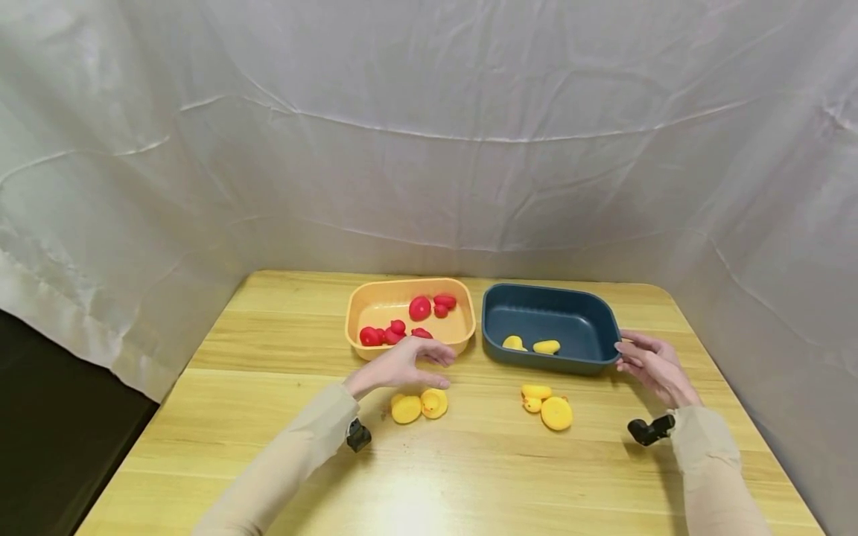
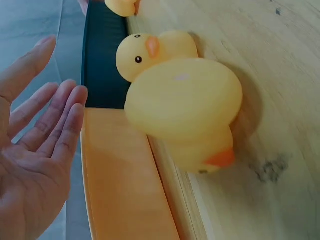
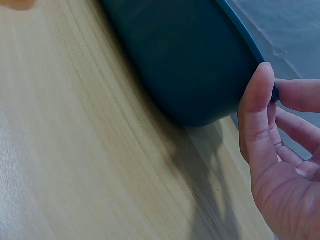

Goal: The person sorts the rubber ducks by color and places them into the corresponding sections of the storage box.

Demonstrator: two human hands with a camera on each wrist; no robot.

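Observation:
My right hand [image 1: 657, 368] pinches the rim of a dark blue plastic bin [image 3: 185, 65] at its near right corner, thumb on one side and fingers on the other. My left hand [image 1: 405, 365] hangs with fingers spread, holding nothing, near the front of an orange bin [image 2: 117, 170]. Close below that hand, two yellow rubber ducks [image 1: 434, 403] lie side by side on the table; the left wrist view shows one duck [image 2: 185, 97] tipped over against the other. Two more yellow ducks [image 1: 556, 414] lie in front of the blue bin.
Inside the blue bin are two yellow ducks [image 1: 546, 347] along its near wall. Several red ducks [image 1: 420, 308] lie in the orange bin, which stands left of the blue one. Both bins are near the back of the wooden table [image 1: 469, 469]. White sheeting [image 1: 469, 186] hangs behind.

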